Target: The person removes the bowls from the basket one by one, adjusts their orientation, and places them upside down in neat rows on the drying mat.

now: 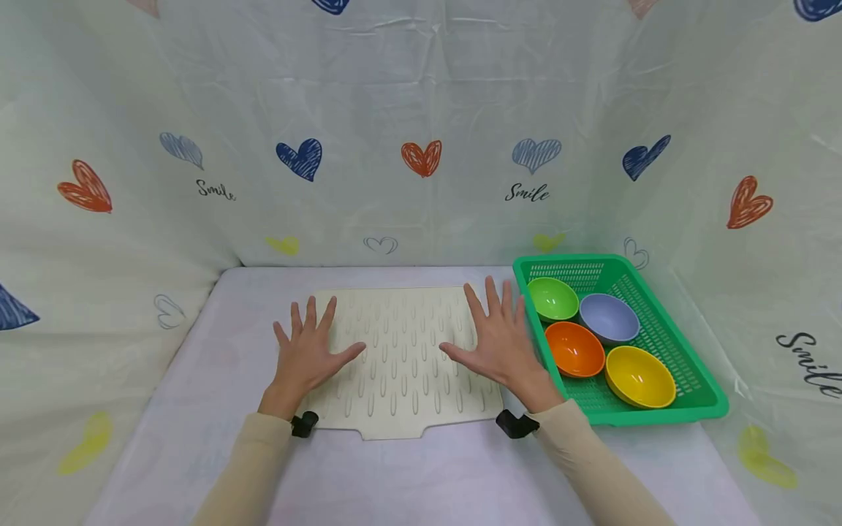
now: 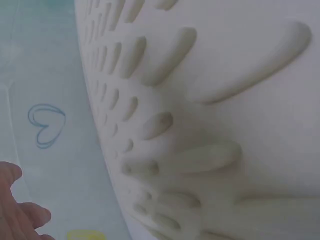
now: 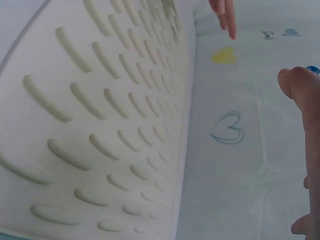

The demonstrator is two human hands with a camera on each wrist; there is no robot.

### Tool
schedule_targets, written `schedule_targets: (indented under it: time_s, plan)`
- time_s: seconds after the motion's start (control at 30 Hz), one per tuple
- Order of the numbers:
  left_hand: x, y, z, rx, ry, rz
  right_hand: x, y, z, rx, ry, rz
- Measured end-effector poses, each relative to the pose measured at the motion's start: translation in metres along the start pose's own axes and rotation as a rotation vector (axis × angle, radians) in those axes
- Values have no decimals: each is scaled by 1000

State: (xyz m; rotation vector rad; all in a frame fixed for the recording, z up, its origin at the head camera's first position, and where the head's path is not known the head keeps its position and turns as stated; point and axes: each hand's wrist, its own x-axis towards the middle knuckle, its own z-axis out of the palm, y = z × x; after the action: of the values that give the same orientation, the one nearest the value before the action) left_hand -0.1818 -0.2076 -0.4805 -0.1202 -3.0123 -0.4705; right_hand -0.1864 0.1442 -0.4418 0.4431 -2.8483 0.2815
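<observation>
A cream slotted board [image 1: 401, 358] with rows of raised or sunken oval marks lies flat in the middle of the table. Over its left side my left hand [image 1: 308, 354] is spread, fingers straight and thumb pointing inward, holding nothing. My right hand [image 1: 496, 343] spreads the same way over the board's right side, its fingers close to the green basket. The board [image 2: 240, 100] fills most of the left wrist view, with a few left fingertips [image 2: 35, 214] at the lower left. In the right wrist view, part of my right hand [image 3: 305, 95] shows at the right edge beside the board [image 3: 100, 125].
A green plastic basket [image 1: 713, 398] stands at the right, bearing a green bowl [image 1: 552, 298], a purple bowl [image 1: 609, 318], an orange bowl [image 1: 574, 349] and a yellow bowl [image 1: 640, 376]. A white cloth [image 1: 395, 489] covers the table. Heart-printed sheeting [image 1: 427, 88] hangs around it.
</observation>
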Motion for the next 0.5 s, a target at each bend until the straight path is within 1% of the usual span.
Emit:
schedule_targets:
  time_s: [0.23, 0.37, 0.5]
  plan:
    - [1, -22, 2, -92, 4, -42, -1, 8, -9, 30, 46, -21]
    - [1, -34, 6, -117, 42, -47, 0, 13, -13, 69, 56, -20]
    - [-2, -44, 10, -134, 61, -83, 1, 17, -17, 93, 56, 4]
